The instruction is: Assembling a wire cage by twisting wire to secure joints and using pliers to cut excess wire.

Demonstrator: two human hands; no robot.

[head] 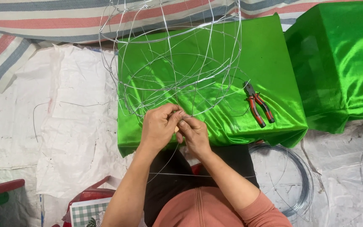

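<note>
We are looking at a wire frame [171, 59] in the upper middle of the picture. It is a round cage of thin silver hoops and ribs, and it is standing on a box covered with shiny green cloth [269, 54]. Its lower edge is coming down to the two hands in the centre. The left hand [158, 126] is closing its fingers on the bottom rim of the frame, and the right hand [195, 134] is pinching a thin loose wire [198, 175] right beside it, so the fingertips of both hands are touching. This loose wire is running down and across the dark lap.

We are judging that the frame is very light, but springy and easy to bend out of shape, so it is better to take it at a joint where two wires are crossing, not in the middle of a hoop. The cut ends are probably sharp, and the smooth wire is slipping easily between fingers.

To the right of the frame, pliers [258, 104] with red and black handles are lying on the cloth. Lower right, a coil of wire [301, 180] is lying on the white sheet [76, 138]. A second green box [341, 59] is standing at the upper right.
</note>
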